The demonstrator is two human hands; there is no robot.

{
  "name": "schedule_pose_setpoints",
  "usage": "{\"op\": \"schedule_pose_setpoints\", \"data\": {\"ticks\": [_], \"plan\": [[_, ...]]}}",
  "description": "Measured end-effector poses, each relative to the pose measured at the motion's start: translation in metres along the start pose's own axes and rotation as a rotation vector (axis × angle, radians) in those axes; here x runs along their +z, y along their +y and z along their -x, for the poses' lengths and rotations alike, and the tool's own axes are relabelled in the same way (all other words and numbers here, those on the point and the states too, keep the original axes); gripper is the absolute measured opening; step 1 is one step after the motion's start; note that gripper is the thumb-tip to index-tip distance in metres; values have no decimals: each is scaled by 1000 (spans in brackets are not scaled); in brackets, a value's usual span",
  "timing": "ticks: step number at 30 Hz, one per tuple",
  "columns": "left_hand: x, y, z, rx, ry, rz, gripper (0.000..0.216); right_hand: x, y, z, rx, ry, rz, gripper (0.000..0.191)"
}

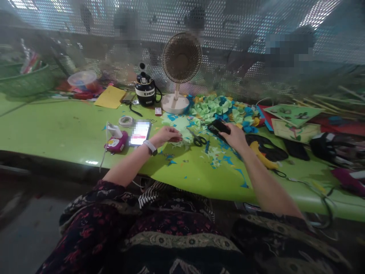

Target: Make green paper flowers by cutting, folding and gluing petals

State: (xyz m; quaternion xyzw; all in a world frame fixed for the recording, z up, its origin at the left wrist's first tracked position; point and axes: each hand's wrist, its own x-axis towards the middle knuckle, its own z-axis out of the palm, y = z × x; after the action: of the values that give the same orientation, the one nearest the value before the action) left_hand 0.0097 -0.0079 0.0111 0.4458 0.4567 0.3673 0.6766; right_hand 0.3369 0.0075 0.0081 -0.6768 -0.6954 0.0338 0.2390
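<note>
My left hand (167,135), with a watch on the wrist, rests on the green table (57,129) with its fingers curled on a pale green paper piece (182,125). My right hand (235,136) is closed around a black stapler-like tool (219,126). Black-handled scissors (199,140) lie between the two hands among blue and green paper scraps (216,156). A pile of folded green and blue paper shapes (219,108) sits just beyond the hands.
A lit phone (140,133), a pink tape holder (116,141) and a tape roll (126,121) lie left of my hands. A small fan (181,68) and a black jug (145,90) stand behind. A yellow glue gun (264,156) and paper kites (293,114) lie right. People sit behind the mesh.
</note>
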Motion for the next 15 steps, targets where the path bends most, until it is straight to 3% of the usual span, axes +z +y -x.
{"op": "schedule_pose_setpoints", "data": {"ticks": [3,8,15], "plan": [[-4,3,-4,16,25,12,14,-15,-15,18,-150,-75,-92,44],[-5,4,-2,-3,59,13,17,-15,-50,59,-367,-406,-143,40],[4,-28,36,-134,-48,-70,16,-12,-72,82,-454,-497,-128,39]]}}
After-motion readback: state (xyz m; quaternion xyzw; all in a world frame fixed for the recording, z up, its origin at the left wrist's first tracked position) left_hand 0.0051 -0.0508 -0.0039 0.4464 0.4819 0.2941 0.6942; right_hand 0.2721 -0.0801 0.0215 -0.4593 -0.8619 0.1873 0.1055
